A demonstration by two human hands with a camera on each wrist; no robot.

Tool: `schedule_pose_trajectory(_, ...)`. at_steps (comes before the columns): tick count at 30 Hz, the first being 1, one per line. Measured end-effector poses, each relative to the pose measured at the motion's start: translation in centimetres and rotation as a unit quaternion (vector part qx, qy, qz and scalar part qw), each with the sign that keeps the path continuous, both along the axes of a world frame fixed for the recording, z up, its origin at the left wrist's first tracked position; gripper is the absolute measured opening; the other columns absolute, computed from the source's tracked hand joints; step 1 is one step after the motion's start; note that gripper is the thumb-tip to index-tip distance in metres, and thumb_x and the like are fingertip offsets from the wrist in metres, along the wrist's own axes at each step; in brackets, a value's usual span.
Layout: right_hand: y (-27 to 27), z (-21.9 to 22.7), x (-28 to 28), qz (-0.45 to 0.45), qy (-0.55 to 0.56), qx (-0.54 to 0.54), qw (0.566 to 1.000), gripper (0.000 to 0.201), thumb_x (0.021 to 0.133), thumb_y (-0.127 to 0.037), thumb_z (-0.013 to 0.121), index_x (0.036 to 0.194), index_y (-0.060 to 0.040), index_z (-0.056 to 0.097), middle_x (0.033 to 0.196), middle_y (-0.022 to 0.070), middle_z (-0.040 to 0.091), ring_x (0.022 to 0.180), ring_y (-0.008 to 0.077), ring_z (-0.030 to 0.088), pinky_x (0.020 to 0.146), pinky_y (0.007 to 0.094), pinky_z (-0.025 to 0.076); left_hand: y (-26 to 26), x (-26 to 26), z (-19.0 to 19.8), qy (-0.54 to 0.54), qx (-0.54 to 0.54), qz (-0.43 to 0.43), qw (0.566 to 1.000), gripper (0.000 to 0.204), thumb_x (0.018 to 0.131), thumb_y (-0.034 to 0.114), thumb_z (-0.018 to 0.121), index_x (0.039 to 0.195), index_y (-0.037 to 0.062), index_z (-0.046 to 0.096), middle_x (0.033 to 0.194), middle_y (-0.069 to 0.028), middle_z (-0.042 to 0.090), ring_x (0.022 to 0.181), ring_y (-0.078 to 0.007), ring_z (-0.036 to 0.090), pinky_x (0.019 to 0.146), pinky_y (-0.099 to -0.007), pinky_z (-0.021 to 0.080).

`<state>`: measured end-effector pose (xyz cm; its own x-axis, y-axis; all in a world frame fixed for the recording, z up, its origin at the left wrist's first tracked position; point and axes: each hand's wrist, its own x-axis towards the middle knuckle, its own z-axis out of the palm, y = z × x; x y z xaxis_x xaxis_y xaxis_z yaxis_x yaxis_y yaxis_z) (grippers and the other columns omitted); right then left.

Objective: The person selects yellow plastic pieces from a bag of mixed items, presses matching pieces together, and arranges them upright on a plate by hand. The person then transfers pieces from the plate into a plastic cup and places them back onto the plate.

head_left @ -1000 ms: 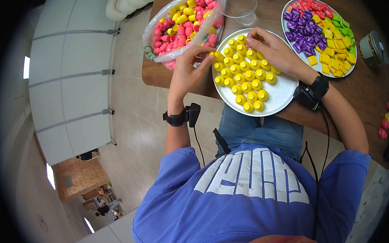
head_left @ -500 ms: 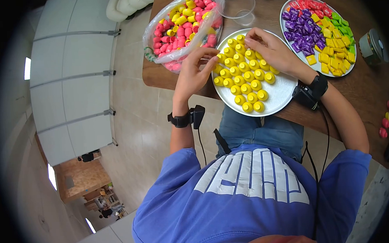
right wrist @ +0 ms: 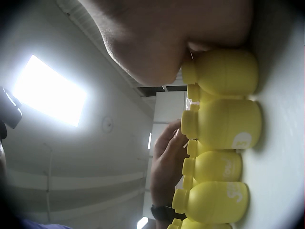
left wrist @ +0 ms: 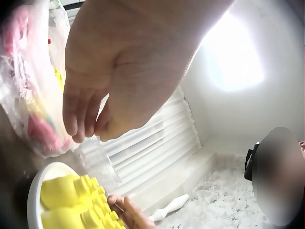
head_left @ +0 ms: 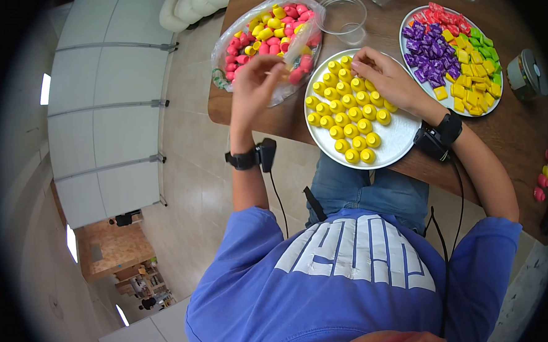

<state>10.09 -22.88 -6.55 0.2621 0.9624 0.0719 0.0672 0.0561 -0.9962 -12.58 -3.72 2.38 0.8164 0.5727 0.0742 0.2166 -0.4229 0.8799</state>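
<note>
Rows of small yellow bottles [head_left: 344,99] stand upright on a white round plate [head_left: 402,136]. My left hand [head_left: 254,85] is over the near edge of a clear plastic bag [head_left: 218,59], its fingers loosely bent. Nothing shows between fingers and thumb of that hand [left wrist: 105,90] in the left wrist view. Pink and yellow bottles fill the bag. At the back right of the plate my right hand [head_left: 393,84] rests by the outer bottles, its fingertips right at them. From the right wrist, the thumb side is close over a bottle [right wrist: 226,71]; its other fingers are hidden.
An oval white plate [head_left: 406,59] holds sorted red, purple, yellow and green wrapped pieces on the right. Behind the bottles lies a clear plastic tub [head_left: 343,15]. A lidded jar [head_left: 523,71] stands at the table's right, with several pink pieces [head_left: 540,188] nearer the front.
My left hand has left the bottle at the plate's left edge and moved left to the bag. The right hand stays by the bottles. The head view has shifted slightly.
</note>
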Motion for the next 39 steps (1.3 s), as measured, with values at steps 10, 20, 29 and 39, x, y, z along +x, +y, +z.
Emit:
schedule_pose_trajectory(10,0.1,-0.6,-0.1,-0.019,-0.018,0.021,0.999,0.032,0.106,-0.033,0.060,0.113,-0.0022,0.060,0.105,0.0096,0.069,0.098,0.0191,0.064,0.091,0.0341,0.051,13.8,2.5,-5.8,0.112,0.244,0.152,0.951,0.030,0.096,0.018,0.074,0.113,-0.0074,0.071,0.092,-0.0105,0.075,0.075,-0.0156,0.072,0.065,-0.0279,0.058)
schedule_pose_trajectory(20,-0.1,-0.1,-0.2,-0.009,-0.016,0.015,1.000,0.022,0.107,-0.026,0.058,0.110,-0.0033,0.058,0.106,0.0038,0.064,0.102,0.0113,0.060,0.094,0.0291,0.048,12.9,3.1,-5.6,0.071,0.266,0.207,0.939,0.024,0.090,0.019,0.076,0.096,-0.0042,0.074,0.084,-0.0179,0.076,0.078,-0.0270,0.075,0.074,-0.0377,0.058)
schedule_pose_trajectory(29,0.1,-0.4,-0.2,-0.014,-0.015,0.019,1.000,0.034,0.106,-0.035,0.060,0.114,-0.0019,0.060,0.105,0.0093,0.068,0.099,0.0199,0.063,0.092,0.0344,0.050,9.9,3.5,-4.5,0.172,0.290,0.186,0.923,0.045,0.087,0.037,0.080,0.109,-0.0020,0.076,0.089,-0.0180,0.077,0.079,-0.0251,0.075,0.076,-0.0374,0.058)
schedule_pose_trajectory(39,-0.1,0.3,-0.1,-0.004,-0.012,-0.009,1.000,0.022,0.108,-0.025,0.058,0.111,-0.0026,0.058,0.107,0.0039,0.064,0.102,0.0116,0.060,0.095,0.0289,0.047,11.6,4.9,-4.8,0.183,0.352,0.181,0.900,0.036,0.088,0.030,0.081,0.105,-0.0018,0.077,0.088,-0.0214,0.077,0.084,-0.0309,0.077,0.078,-0.0407,0.059)
